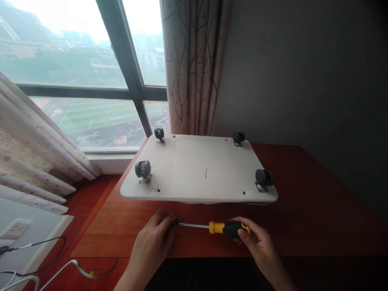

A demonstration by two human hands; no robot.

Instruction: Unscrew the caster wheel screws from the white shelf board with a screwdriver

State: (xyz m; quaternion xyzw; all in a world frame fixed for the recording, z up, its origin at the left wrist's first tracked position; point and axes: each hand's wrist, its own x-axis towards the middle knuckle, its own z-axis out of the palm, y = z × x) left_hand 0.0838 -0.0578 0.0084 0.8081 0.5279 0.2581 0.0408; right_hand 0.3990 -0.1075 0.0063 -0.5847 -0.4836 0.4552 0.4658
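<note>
My right hand is closed round the black and yellow handle of a screwdriver, whose shaft lies almost level and points left. The shaft's tip reaches the fingers of my left hand. My left fingers are pinched over small dark, partly metallic pieces at that tip, mostly hidden and too small to name. Just beyond both hands lies a white board with rounded corners. Black casters stand upright on metal plates at its corners, such as the near left caster and the near right caster.
The board rests on a reddish-brown wooden table. A window and patterned curtains are behind and to the left. White and black cables run at the lower left, below a wall socket.
</note>
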